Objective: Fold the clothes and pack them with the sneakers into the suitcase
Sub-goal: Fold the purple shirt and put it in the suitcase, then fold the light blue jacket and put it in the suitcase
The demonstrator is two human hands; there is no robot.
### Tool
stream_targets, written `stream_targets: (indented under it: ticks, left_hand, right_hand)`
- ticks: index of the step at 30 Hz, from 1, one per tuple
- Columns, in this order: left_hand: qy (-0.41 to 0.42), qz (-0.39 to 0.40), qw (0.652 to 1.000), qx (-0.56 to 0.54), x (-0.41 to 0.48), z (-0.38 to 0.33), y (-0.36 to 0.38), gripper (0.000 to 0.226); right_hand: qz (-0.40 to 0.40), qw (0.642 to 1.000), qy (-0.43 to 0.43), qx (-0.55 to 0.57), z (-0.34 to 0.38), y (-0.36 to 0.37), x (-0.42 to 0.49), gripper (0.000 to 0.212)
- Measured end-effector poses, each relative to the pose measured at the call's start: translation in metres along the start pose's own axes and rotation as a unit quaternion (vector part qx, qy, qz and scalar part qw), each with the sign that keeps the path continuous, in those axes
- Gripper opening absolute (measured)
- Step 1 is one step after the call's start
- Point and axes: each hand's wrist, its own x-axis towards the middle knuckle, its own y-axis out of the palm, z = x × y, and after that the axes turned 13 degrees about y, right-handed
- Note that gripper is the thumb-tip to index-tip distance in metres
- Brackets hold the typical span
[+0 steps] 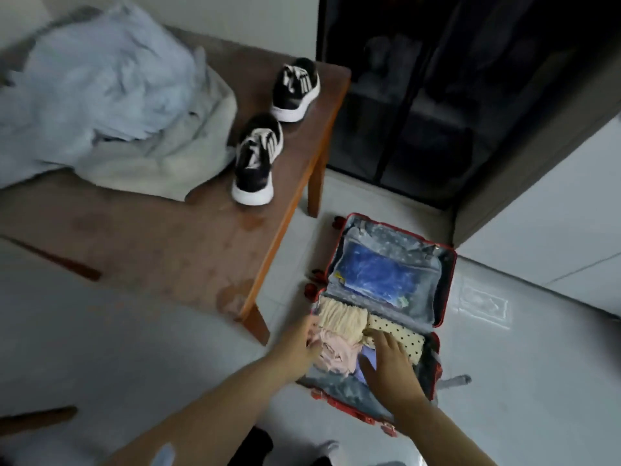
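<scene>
red suitcase (450, 280) open on the floor, just beside the table's (168, 237) near right corner leg. both hands down in its nearer half. left hand (299, 344) at the left rim, touching a pink garment (332, 354); too blurred to tell whether pinching it or only pushing. right hand (386, 361) flat, fingers spread, pressing on a lilac piece (362, 373) beside a dotted cream fold (400, 334). ribbed cream roll (341, 319) packed just beyond the fingertips.

not yet packed: two black-and-white sneakers along the table's right edge, up and to the left of the hands, well apart from the suitcase. nearer sneaker (257, 159) toe toward the near edge, long axis running roughly away from the person. farther sneaker (295, 89) by the far right corner, lying much the same way. left hand on that side, so probably the closer one for the reach. unfolded pale blue and cream heap (100, 95) at the table's far left, also waiting.
</scene>
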Motion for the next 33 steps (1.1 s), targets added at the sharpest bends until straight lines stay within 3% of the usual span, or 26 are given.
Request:
stream_targets:
  ticks: [4, 7, 9, 12, 15, 23, 33]
  left_hand:
    - [0.112, -0.136, 0.981, 0.079, -0.043, -0.009, -0.074, 0.040]
    - [0.124, -0.161, 0.976, 0.084, -0.074, 0.021, -0.129, 0.041]
    - [0.123, -0.152, 0.976, 0.097, -0.096, 0.053, -0.174, 0.041]
    - [0.116, -0.175, 0.972, 0.106, -0.121, 0.098, -0.250, 0.040]
    - [0.094, -0.218, 0.965, 0.113, -0.137, 0.130, -0.319, 0.038]
    - [0.096, -0.214, 0.965, 0.120, -0.093, 0.151, -0.419, 0.040]
    - [0.090, -0.229, 0.961, 0.126, -0.008, 0.147, -0.491, 0.050]
  right_hand:
    - [-0.027, 0.994, -0.099, 0.026, 0.104, -0.003, -0.008, 0.040]
    - [-0.022, 0.991, -0.121, 0.062, 0.182, 0.015, -0.013, 0.041]
    - [-0.008, 0.989, -0.128, 0.077, 0.234, 0.032, -0.020, 0.053]
    - [0.005, 0.985, -0.120, 0.126, 0.301, 0.061, -0.022, 0.036]
    - [0.012, 0.979, -0.097, 0.176, 0.356, 0.085, -0.019, 0.035]
    - [-0.017, 0.975, -0.082, 0.205, 0.429, 0.081, 0.012, 0.029]
    - [-0.012, 0.972, -0.146, 0.184, 0.504, 0.044, 0.114, 0.025]
